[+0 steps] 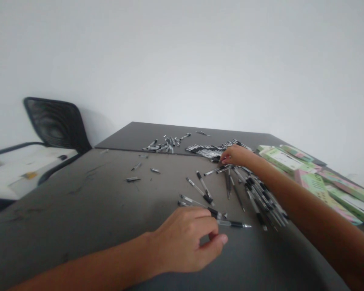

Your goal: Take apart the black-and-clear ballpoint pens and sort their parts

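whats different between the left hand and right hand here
The left hand lies near the front of the dark table, while the right hand reaches farther across it. The left hand's fingers curl beside a single black-and-clear pen, though contact is hard to tell. The right hand's fingertips are down among a dense row of pens. Both hands are bare and close to pens.

Black mesh chair (57, 123) left — green packs (312, 178), maybe boxes, piled right.
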Motion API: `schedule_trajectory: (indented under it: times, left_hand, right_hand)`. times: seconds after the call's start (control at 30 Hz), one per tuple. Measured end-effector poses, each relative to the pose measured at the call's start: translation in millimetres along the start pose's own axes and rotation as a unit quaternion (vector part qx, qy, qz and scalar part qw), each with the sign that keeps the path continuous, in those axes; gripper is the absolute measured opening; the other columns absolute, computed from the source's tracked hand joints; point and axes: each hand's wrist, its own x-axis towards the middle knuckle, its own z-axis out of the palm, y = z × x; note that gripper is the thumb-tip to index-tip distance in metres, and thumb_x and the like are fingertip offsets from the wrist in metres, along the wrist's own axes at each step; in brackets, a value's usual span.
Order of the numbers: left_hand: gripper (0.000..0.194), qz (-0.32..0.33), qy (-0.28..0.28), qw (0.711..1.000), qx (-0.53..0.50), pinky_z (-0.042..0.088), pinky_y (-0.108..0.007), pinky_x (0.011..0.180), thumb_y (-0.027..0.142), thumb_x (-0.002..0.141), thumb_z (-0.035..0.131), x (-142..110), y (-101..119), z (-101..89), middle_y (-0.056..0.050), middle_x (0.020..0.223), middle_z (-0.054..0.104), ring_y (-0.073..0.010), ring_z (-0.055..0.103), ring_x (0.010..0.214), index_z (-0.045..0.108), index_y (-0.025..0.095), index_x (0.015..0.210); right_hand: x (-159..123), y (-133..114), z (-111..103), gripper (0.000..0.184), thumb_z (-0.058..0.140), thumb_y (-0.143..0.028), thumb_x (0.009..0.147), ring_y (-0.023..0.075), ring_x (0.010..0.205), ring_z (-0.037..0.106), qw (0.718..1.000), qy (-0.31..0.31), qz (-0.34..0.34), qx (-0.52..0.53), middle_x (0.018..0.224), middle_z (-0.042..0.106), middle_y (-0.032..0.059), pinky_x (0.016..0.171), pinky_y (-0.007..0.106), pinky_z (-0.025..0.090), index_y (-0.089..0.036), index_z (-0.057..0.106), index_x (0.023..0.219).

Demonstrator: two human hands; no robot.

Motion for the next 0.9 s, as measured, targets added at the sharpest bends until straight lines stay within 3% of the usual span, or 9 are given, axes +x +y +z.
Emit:
schedule_trajectory:
  times: [0.23, 0.33, 0.4, 0.43, 0.53, 0.6, 0.7, 0.8, 0.9]
  left_hand:
    - [0.024, -0.036, -0.006, 0.999, -0.037, 0.035, -0.029, 0.061, 0.022, 0.098, 0.067, 1.6, 3.7, -2.6, 0.003, 0.069, 0.057, -0.012, 0.053, 0.064, 0.061, 0.018, 0.075]
    - [0.023, -0.15, 0.014, 0.982, -0.116, 0.033, -0.026, 0.057, 0.026, 0.099, 0.068, 5.7, 4.3, -3.5, 0.006, 0.064, 0.05, -0.01, 0.048, 0.058, 0.061, 0.019, 0.078]
    - [0.014, -0.225, 0.076, 0.955, -0.179, 0.037, -0.024, 0.057, 0.033, 0.1, 0.07, 9.4, 0.9, -3.0, 0.007, 0.066, 0.049, -0.0101, 0.049, 0.059, 0.066, 0.02, 0.096]
    - [0.018, -0.247, 0.116, 0.939, -0.208, 0.041, -0.023, 0.059, 0.036, 0.1, 0.071, 11.4, -1.9, -2.7, 0.006, 0.072, 0.053, -0.0106, 0.052, 0.062, 0.066, 0.021, 0.11]
    - [0.05, -0.256, 0.213, 0.907, -0.256, 0.053, -0.026, 0.073, 0.042, 0.1, 0.074, 16.2, -11.1, -3.7, -0.002, 0.104, 0.063, -0.0131, 0.063, 0.08, 0.057, 0.024, 0.144]
    - [0.047, -0.236, 0.231, 0.912, -0.244, 0.056, -0.027, 0.08, 0.044, 0.102, 0.073, 17.9, -14.9, -6.6, -0.006, 0.118, 0.064, -0.0162, 0.067, 0.094, 0.062, 0.025, 0.144]
    - [0.025, -0.182, 0.238, 0.935, -0.191, 0.056, -0.029, 0.088, 0.041, 0.108, 0.065, 19.2, -15.3, -13.2, -0.007, 0.114, 0.066, -0.0202, 0.066, 0.109, 0.077, 0.023, 0.12]
    - [0.023, -0.153, 0.257, 0.941, -0.159, 0.053, -0.029, 0.091, 0.036, 0.109, 0.063, 20.5, -12.5, -18.2, -0.006, 0.107, 0.069, -0.0197, 0.066, 0.107, 0.078, 0.021, 0.099]
    - [0.024, -0.167, 0.271, 0.933, -0.165, 0.05, -0.027, 0.085, 0.036, 0.111, 0.061, 21.9, -10.0, -19.9, -0.004, 0.103, 0.072, -0.0172, 0.066, 0.097, 0.076, 0.02, 0.1]
  right_hand:
    - [-15.4, -12.3, -16.5, 0.018, 0.071, -0.029, 0.093, 0.0318, 0.103, 0.071, 0.997, 0.058, -0.028, 0.036, 0.1, 0.083, 0.0119, 0.094, 0.042, 0.051, -0.025, 0.088, 0.099]
    - [-36.5, -33.5, -30.5, 0.026, 0.062, -0.032, 0.101, 0.0305, 0.103, 0.07, 0.988, 0.124, -0.039, 0.079, 0.106, 0.08, 0.0146, 0.1, 0.045, 0.049, -0.02, 0.084, 0.107]
    - [-56.3, -61.0, -38.8, 0.033, 0.055, -0.04, 0.106, 0.0263, 0.095, 0.069, 0.977, 0.167, -0.037, 0.124, 0.104, 0.079, 0.0128, 0.092, 0.041, 0.052, -0.019, 0.079, 0.115]
    - [-67.4, -79.1, -42.2, 0.036, 0.051, -0.045, 0.109, 0.0235, 0.089, 0.068, 0.968, 0.188, -0.033, 0.164, 0.102, 0.077, 0.0103, 0.083, 0.037, 0.053, -0.02, 0.076, 0.117]
    - [-100.4, -142.7, -48.2, 0.032, 0.06, -0.057, 0.106, 0.0211, 0.08, 0.063, 0.871, 0.195, -0.041, 0.449, 0.094, 0.071, 0.0027, 0.071, 0.034, 0.053, -0.028, 0.07, 0.115]
    - [-116.7, -182.3, -49.1, 0.03, 0.06, -0.058, 0.105, 0.0214, 0.082, 0.062, 0.833, 0.172, -0.065, 0.522, 0.094, 0.07, 0.0024, 0.071, 0.035, 0.053, -0.029, 0.07, 0.108]
    - [-125.6, -215.9, -48.2, 0.029, 0.06, -0.055, 0.107, 0.0203, 0.081, 0.06, 0.818, 0.201, -0.077, 0.532, 0.092, 0.069, 0.003, 0.07, 0.034, 0.05, -0.028, 0.072, 0.104]
    - [-115.0, -203.6, -46.3, 0.03, 0.067, -0.054, 0.103, 0.0171, 0.073, 0.057, 0.828, 0.217, -0.088, 0.509, 0.084, 0.065, 0.001, 0.065, 0.031, 0.046, -0.026, 0.076, 0.104]
    - [-89.5, -151.0, -39.7, 0.041, 0.067, -0.059, 0.101, 0.0162, 0.067, 0.057, 0.876, 0.203, -0.069, 0.431, 0.077, 0.066, -0.0002, 0.061, 0.028, 0.046, -0.022, 0.078, 0.116]
